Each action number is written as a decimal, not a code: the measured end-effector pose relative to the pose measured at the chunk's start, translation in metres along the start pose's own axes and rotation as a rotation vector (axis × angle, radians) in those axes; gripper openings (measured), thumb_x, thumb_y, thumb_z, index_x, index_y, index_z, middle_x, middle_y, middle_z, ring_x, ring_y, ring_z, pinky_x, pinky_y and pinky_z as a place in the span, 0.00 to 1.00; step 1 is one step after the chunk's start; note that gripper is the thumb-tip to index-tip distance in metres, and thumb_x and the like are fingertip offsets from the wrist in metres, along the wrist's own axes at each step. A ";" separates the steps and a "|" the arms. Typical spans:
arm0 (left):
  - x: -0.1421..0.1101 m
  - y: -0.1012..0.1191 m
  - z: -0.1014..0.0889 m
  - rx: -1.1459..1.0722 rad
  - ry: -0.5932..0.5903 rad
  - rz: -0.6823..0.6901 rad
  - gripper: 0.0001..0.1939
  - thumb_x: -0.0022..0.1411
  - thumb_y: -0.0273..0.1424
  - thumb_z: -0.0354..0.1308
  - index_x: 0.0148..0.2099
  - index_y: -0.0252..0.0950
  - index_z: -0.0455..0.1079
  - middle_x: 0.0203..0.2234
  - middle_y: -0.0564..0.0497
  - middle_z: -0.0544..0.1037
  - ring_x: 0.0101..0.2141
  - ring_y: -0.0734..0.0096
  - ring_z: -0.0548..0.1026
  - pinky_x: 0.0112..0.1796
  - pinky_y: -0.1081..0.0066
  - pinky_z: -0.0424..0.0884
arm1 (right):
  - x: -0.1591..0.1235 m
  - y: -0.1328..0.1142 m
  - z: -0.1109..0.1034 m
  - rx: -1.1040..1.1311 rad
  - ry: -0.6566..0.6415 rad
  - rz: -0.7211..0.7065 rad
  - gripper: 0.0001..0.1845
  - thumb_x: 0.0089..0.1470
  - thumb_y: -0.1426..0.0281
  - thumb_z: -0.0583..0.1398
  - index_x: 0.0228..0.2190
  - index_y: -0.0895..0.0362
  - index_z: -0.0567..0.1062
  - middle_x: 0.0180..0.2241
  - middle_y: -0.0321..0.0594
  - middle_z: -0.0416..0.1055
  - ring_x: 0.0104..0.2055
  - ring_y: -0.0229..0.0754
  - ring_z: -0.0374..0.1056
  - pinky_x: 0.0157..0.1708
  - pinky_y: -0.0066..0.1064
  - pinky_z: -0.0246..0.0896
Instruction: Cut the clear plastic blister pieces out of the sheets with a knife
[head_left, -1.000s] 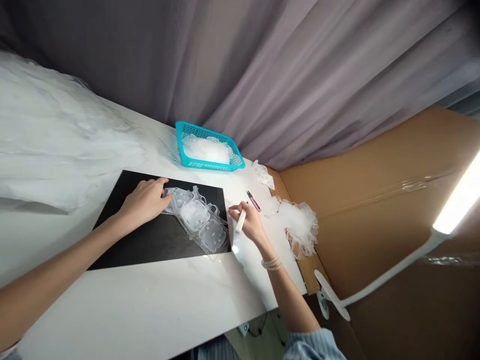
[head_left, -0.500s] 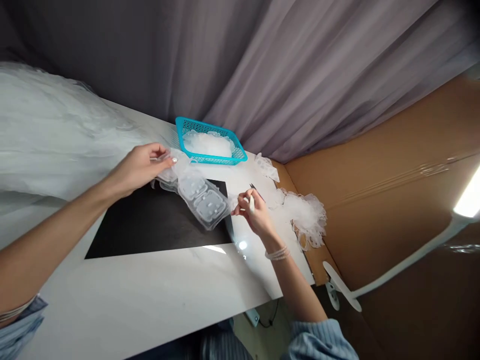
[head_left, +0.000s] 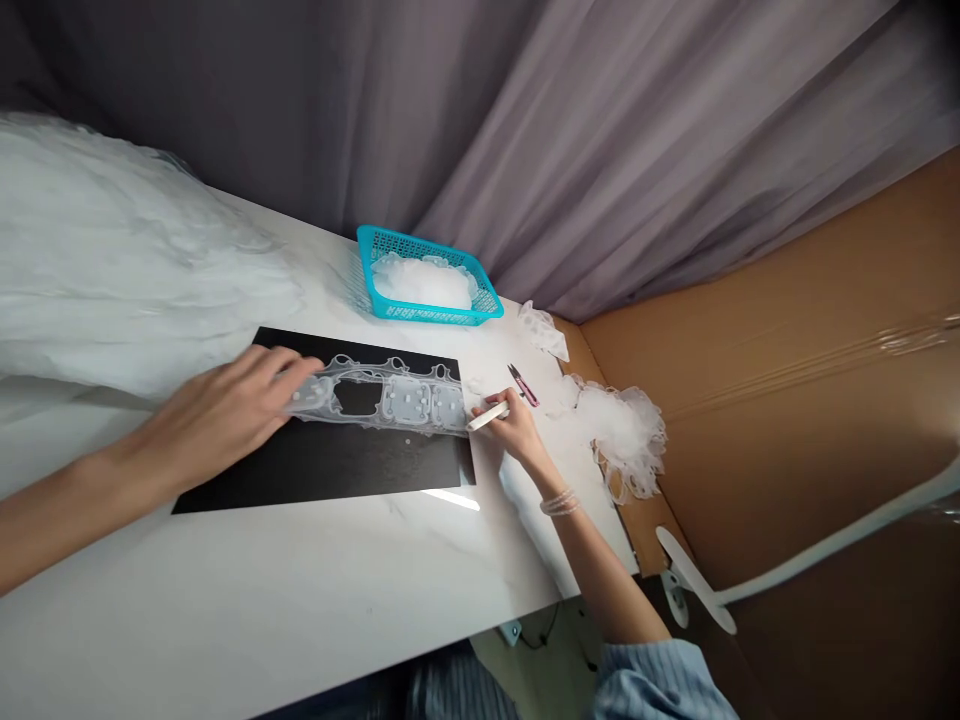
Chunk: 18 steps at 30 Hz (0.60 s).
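Clear moulded plastic sheet now lies flat along black mat, no more lifted up as a moment ago, so all its cells and its open window show; left hand rests spread on sheet's left end, not clenched, fingers pressing it down; right hand grasps white marker w/ fingertips, tip just at sheet's right end, on right side of mat; beyond mat's far edge stands teal basket w/ white filmy scraps; right of mat lie red-handled snips and loose heap of white netting; mat sits on white bench.
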<state>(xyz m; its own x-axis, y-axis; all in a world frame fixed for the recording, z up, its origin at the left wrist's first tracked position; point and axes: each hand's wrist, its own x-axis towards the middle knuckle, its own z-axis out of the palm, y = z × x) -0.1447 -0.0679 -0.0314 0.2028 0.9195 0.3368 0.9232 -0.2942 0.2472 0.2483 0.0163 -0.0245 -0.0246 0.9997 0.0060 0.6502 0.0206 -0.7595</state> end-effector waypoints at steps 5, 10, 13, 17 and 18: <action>0.014 -0.025 0.007 -0.080 -0.067 -0.171 0.12 0.62 0.31 0.51 0.45 0.38 0.72 0.42 0.49 0.78 0.39 0.61 0.77 0.40 0.65 0.73 | -0.010 -0.003 0.026 -0.175 0.045 -0.085 0.08 0.45 0.72 0.58 0.29 0.51 0.62 0.27 0.34 0.67 0.33 0.44 0.61 0.35 0.34 0.53; 0.061 -0.010 -0.015 -0.193 0.145 -0.220 0.15 0.65 0.30 0.48 0.50 0.32 0.71 0.52 0.50 0.77 0.45 0.64 0.78 0.48 0.64 0.74 | -0.012 -0.007 0.035 -0.254 0.067 -0.135 0.09 0.44 0.77 0.53 0.29 0.51 0.62 0.23 0.32 0.63 0.28 0.43 0.59 0.31 0.32 0.51; 0.075 0.000 -0.032 -0.231 0.222 -0.090 0.18 0.68 0.28 0.43 0.53 0.32 0.71 0.62 0.53 0.71 0.59 0.64 0.69 0.60 0.61 0.65 | -0.018 -0.008 0.032 -0.271 0.069 -0.183 0.06 0.48 0.75 0.54 0.30 0.52 0.63 0.26 0.34 0.67 0.30 0.44 0.62 0.32 0.33 0.56; 0.051 -0.016 -0.026 -0.239 0.143 0.039 0.21 0.72 0.36 0.41 0.51 0.30 0.73 0.62 0.50 0.72 0.61 0.69 0.69 0.64 0.60 0.61 | -0.036 -0.009 0.025 -0.265 0.008 -0.303 0.06 0.55 0.68 0.58 0.34 0.52 0.64 0.41 0.45 0.74 0.42 0.49 0.70 0.42 0.41 0.66; 0.040 -0.023 -0.020 -0.229 0.099 0.046 0.22 0.73 0.36 0.41 0.50 0.30 0.74 0.61 0.48 0.74 0.60 0.68 0.70 0.63 0.59 0.62 | -0.041 -0.008 0.023 -0.270 -0.048 -0.374 0.07 0.55 0.68 0.59 0.35 0.53 0.65 0.48 0.49 0.74 0.48 0.51 0.71 0.46 0.44 0.67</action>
<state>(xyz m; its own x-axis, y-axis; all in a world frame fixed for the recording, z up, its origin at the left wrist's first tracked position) -0.1645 -0.0299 -0.0057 0.1998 0.8772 0.4367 0.8135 -0.3969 0.4251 0.2263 -0.0247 -0.0338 -0.3258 0.9212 0.2126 0.7643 0.3890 -0.5144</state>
